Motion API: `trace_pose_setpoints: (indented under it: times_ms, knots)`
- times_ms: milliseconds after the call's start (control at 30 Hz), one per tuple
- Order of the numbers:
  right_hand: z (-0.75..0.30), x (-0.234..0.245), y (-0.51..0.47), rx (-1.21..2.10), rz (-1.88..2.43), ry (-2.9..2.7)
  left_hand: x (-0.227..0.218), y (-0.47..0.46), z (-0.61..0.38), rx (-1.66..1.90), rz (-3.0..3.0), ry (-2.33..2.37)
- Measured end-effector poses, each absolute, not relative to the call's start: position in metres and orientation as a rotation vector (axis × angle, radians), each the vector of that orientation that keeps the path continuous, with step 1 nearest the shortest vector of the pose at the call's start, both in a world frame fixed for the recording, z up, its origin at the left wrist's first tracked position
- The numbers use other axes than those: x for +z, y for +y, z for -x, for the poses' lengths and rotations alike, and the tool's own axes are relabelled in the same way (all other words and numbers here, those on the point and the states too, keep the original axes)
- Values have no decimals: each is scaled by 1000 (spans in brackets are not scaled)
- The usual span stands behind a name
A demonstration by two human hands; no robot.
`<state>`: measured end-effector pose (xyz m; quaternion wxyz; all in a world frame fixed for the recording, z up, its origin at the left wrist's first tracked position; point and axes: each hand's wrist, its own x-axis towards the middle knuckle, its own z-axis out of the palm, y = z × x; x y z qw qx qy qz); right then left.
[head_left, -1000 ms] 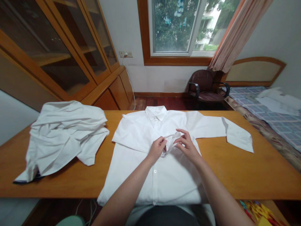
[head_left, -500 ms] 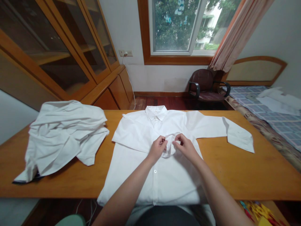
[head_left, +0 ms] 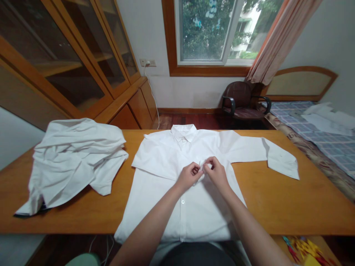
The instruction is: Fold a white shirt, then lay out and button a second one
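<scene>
Room in a home, bedroom type. Bed [head_left: 307, 149], right: wood-framed headboard [head_left: 299, 85], blue checked cover [head_left: 327, 142]. Window [head_left: 232, 33], wood-trimmed, foliage [head_left: 194, 40] outside; pink curtain [head_left: 280, 44], one, at right. Cabinet [head_left: 91, 55], left: wooden, glass-fronted above, solid doors [head_left: 126, 119] below. Armchair [head_left: 240, 95], maroon, near bed. Wall socket [head_left: 152, 63], white cord [head_left: 151, 87] plugged in. Floor [head_left: 191, 120], dark reddish. Tabletop [head_left: 280, 195], wooden, foreground.

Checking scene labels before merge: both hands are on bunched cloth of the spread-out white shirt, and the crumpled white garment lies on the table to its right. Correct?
One error: the crumpled white garment lies on the table to the left of the spread-out white shirt, per the head view. Both hands are on that shirt's bunched cloth.
</scene>
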<state>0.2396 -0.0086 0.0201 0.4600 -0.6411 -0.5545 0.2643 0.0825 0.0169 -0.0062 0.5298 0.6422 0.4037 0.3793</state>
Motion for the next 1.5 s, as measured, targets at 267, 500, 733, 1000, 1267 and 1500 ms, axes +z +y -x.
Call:
trace_pose_setpoints:
  times_ms: [267, 500, 733, 1000, 1267, 1500]
  knots:
    - [-243, 16, -8, 847, 1353, -1351, -21, 22, -80, 891, -1353, 914]
    - [-256, 26, -13, 755, 1219, -1637, -17, 23, -77, 925, -1255, 856]
    - [-268, 27, -12, 729, 1273, -1741, -25, 25, -76, 971, -1255, 852]
    - [-267, 8, -8, 517, 1267, -1796, -27, 26, -76, 984, -1279, 853]
    - [-263, 2, -4, 284, 1317, -1880, -27, 25, -75, 1005, -1269, 884]
    - [-258, 14, -10, 288, 1271, -1866, -13, 22, -75, 1002, -1358, 946]
